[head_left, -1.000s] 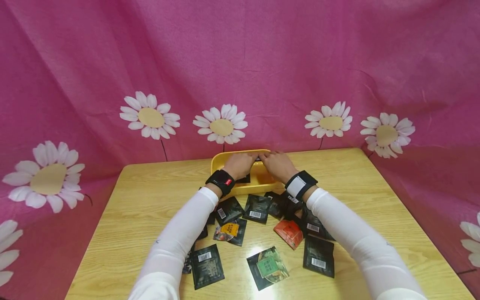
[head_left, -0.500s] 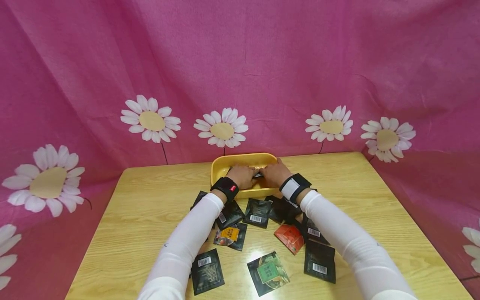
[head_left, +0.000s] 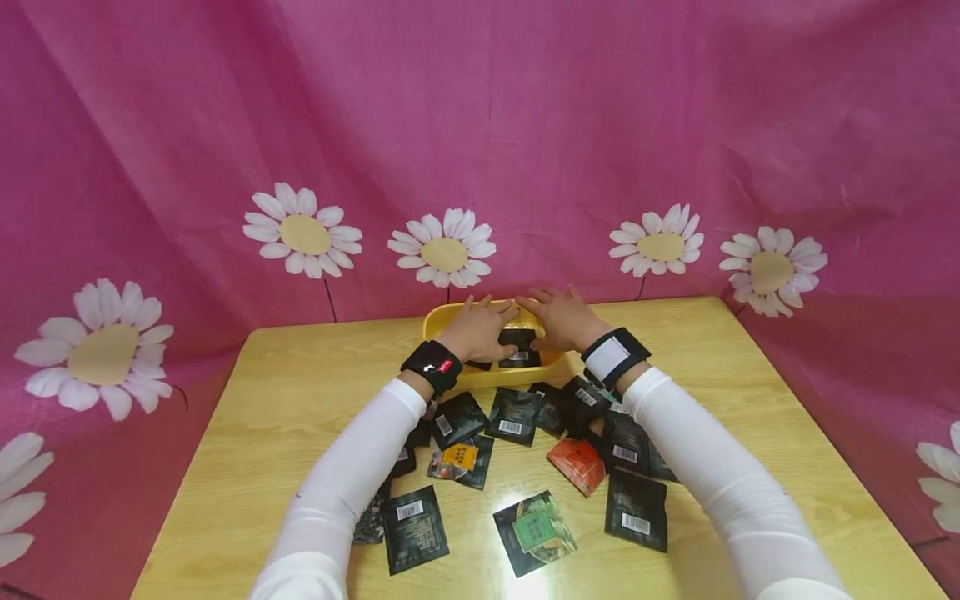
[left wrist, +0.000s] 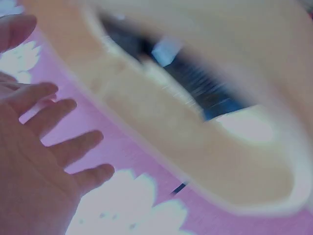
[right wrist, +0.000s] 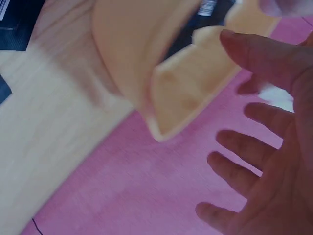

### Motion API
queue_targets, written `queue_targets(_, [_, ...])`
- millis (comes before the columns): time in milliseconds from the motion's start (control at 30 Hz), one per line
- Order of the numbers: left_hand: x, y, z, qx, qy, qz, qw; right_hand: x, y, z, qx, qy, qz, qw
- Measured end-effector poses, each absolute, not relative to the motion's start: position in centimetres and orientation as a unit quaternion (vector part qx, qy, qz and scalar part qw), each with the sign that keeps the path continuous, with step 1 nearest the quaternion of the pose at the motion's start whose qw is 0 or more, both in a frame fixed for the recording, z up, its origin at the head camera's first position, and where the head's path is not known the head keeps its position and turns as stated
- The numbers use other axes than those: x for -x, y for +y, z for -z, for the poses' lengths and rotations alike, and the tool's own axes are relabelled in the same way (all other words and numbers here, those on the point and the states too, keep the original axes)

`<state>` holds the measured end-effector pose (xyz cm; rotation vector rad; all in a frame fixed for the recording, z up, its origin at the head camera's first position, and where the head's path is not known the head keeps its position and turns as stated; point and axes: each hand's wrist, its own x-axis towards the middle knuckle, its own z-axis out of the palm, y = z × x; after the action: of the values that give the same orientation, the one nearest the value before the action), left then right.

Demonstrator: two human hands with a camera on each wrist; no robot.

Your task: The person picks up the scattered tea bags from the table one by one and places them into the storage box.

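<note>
A yellow plastic bin point(head_left: 480, 379) stands at the far edge of the table with black packets inside. One black packet point(head_left: 520, 348) with a barcode label lies in the bin between the two hands. My left hand point(head_left: 477, 331) hovers over the bin's left half, fingers spread and holding nothing. Over the right half is my right hand point(head_left: 564, 321), its fingers also apart with nothing held. In the left wrist view the left hand point(left wrist: 44, 142) is beside the bin's rim; in the right wrist view the right hand point(right wrist: 264, 142) shows spread fingers.
Several black packets point(head_left: 513, 417) lie scattered on the wooden table point(head_left: 285, 400) in front of the bin. Among them are a red packet point(head_left: 577, 465), a green-labelled packet point(head_left: 536, 533) and one with an orange label point(head_left: 460, 457). A pink flowered cloth point(head_left: 555, 150) hangs behind.
Both hands were together low in the bin around a dark packet. They have let go, risen and spread apart, and the packet now lies in the bin.
</note>
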<state>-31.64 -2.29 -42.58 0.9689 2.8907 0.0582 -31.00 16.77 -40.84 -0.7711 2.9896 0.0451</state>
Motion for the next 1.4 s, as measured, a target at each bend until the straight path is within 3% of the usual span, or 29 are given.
queue_targets(167, [28.0,-3.7,39.6,-0.335,0.941,-0.039,-0.03,27.9,17.9,38.6,0.268,0.963,0.008,-0.031])
queue_targets(367, [20.1,-5.1,40.5,-0.381,0.918,-0.031,-0.106,20.9,18.8,38.9,0.305,0.947,0.001,-0.105])
queue_targets(533, [13.2,-4.5,43.6,-0.437,0.894,-0.011,-0.098,13.4,19.5,41.8,0.327,0.943,-0.004,-0.056])
queue_targets(667, [9.5,-3.8,46.0,-0.48,0.877,-0.004,-0.031,9.6,19.4,44.4,0.335,0.942,0.009,0.017])
queue_targets(800, [8.0,-3.5,46.8,-0.479,0.877,0.005,0.037,7.7,19.0,46.0,0.345,0.936,0.025,0.063])
queue_targets(1000, [7.2,-3.3,48.1,-0.484,0.872,0.04,0.058,6.2,18.7,47.7,0.342,0.927,0.068,0.136])
queue_targets(1133, [6.8,-3.2,49.0,-0.493,0.867,0.045,0.063,5.8,18.6,48.3,0.358,0.922,0.047,0.141])
queue_targets(1400, [6.6,-3.0,50.0,-0.511,0.858,0.051,0.002,5.7,18.3,48.7,0.365,0.926,0.033,0.089])
